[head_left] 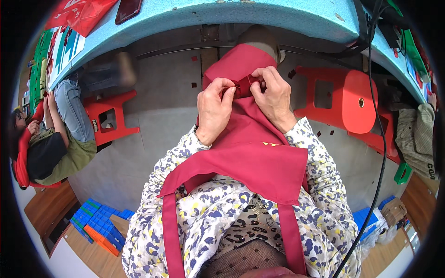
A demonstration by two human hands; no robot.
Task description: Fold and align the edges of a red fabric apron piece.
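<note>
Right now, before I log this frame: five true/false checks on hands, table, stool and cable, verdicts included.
1. The left hand and right hand both pinch dark red fabric. True.
2. A dark phone lies on the tabletop, at the upper left of the picture. True.
3. That tabletop is dark green. False: it is light blue.
4. A red stool with a hole in its seat stands right of the hands. True.
5. A black cable runs left of both hands. False: it runs to their right.
</note>
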